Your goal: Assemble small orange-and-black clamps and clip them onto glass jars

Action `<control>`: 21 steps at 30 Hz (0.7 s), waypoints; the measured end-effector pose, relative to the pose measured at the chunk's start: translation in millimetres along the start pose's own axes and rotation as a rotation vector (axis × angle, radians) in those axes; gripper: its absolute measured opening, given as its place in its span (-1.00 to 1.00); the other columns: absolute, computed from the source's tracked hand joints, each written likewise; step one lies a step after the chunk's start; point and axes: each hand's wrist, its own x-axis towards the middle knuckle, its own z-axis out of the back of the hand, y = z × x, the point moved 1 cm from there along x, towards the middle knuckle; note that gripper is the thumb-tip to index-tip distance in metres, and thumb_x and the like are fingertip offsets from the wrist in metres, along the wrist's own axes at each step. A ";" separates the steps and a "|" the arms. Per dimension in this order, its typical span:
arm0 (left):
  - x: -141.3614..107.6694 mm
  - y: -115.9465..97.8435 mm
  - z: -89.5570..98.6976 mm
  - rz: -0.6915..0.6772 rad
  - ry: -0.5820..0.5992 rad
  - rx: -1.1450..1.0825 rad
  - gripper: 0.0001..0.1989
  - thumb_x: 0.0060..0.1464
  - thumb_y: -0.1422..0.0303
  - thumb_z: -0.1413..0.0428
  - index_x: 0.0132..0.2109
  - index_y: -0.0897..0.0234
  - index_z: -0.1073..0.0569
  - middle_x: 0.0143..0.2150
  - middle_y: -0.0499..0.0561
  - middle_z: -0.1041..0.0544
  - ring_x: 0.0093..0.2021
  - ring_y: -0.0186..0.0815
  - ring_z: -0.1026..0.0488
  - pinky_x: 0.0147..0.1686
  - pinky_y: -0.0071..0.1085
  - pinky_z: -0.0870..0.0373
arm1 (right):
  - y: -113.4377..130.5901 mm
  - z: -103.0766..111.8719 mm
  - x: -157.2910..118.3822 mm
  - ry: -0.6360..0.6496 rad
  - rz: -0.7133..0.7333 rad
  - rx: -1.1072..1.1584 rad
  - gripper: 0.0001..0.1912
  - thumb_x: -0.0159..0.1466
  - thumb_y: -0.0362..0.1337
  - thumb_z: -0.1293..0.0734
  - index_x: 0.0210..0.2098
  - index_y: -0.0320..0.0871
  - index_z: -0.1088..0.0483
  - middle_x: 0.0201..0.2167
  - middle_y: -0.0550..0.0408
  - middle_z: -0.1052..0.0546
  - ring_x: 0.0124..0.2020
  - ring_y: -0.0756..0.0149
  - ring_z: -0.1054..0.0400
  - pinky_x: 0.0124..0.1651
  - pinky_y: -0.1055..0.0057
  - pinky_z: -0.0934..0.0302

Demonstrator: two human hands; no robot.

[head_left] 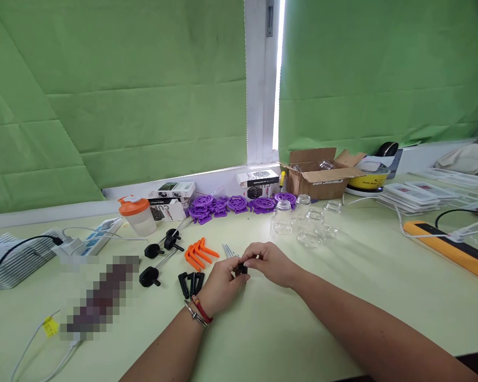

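Both hands meet at the middle of the table around a small black part (242, 268), mostly hidden by fingers. My left hand (222, 284) is closed round it from the left. The fingers of my right hand (269, 261) pinch its top from the right. Thin metal rods (228, 250) lie just behind the hands, partly covered. Left of my left hand are several black angled pieces (191, 284) and several orange bent pieces (199, 253). Farther left lie black knob-like parts (149, 276), with metal shafts on some.
Several clear glass jars (310, 233) stand right of centre. Behind are purple wheel-like discs (237, 203), printed boxes (258, 183) and an open carton (318, 180). An orange-lidded cup (137, 215) stands left; an orange power strip (450, 249) and cables lie right.
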 end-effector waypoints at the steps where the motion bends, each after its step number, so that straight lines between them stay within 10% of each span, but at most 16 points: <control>1: 0.1 0.2 -0.1 0.003 0.002 0.003 -0.88 -0.01 0.41 -0.07 -0.27 0.29 -0.44 -0.44 -0.07 -0.37 -0.41 -0.38 -0.26 -0.39 -0.47 -0.19 | -3.0 3.1 0.2 -0.001 -0.016 0.017 -0.87 0.12 -0.35 -0.31 -0.36 -0.14 -0.51 -0.38 0.11 -0.50 -0.31 0.33 -0.35 -0.22 0.40 -0.22; 11: 0.0 3.4 0.0 0.023 0.001 0.016 -0.88 -0.01 0.35 -0.09 -0.30 0.28 -0.43 -0.42 -0.06 -0.41 -0.40 -0.36 -0.29 -0.39 -0.46 -0.21 | -26.0 14.1 7.6 0.022 -0.086 -0.608 -0.72 0.08 -0.43 -0.30 -0.21 -0.15 -0.50 -0.35 0.04 -0.51 -0.32 0.27 -0.33 -0.24 0.35 -0.16; 21: 0.3 -2.1 -1.4 0.012 -0.004 0.015 -0.87 -0.01 0.37 -0.08 -0.27 0.28 -0.45 -0.42 -0.06 -0.40 -0.41 -0.37 -0.27 -0.38 -0.46 -0.19 | 3.3 0.6 -6.0 -0.057 -0.055 0.383 -0.74 0.10 -0.22 -0.38 -0.23 -0.16 -0.38 -0.39 0.12 -0.39 -0.37 0.41 -0.29 -0.35 0.44 -0.20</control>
